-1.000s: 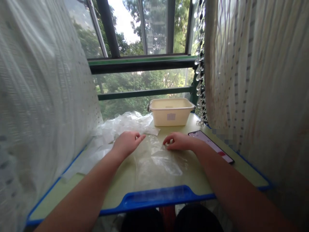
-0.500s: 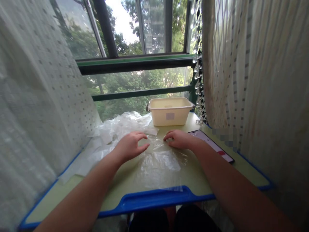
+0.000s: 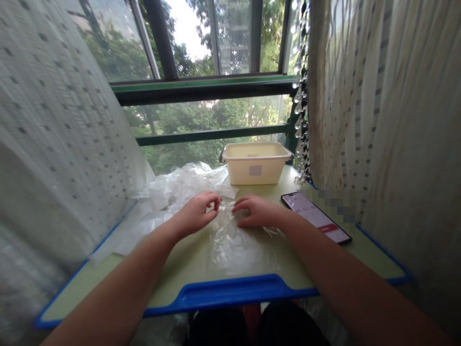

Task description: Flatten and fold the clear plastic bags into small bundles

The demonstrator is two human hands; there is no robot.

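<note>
A clear plastic bag (image 3: 237, 254) lies flat and crinkled on the table between my forearms. At its far left corner is my left hand (image 3: 198, 211), its thumb and forefinger brought together in a pinch on the plastic. My right hand (image 3: 257, 211) rests over the far right part of the bag, with thumb and fingers apart. Beyond my left hand spreads a loose heap of clear plastic bags (image 3: 183, 185).
A cream plastic tub (image 3: 237, 173) with a small label stands at the table's back. To the right lies a phone (image 3: 324, 223) with its screen lit. The pale table (image 3: 187, 269) has a blue rim. Curtains (image 3: 72, 120) hang on both sides, with a window behind.
My left thumb and forefinger have closed together. My right hand has moved left, over the bag. The bag's near edge has drawn back from the blue rim.
</note>
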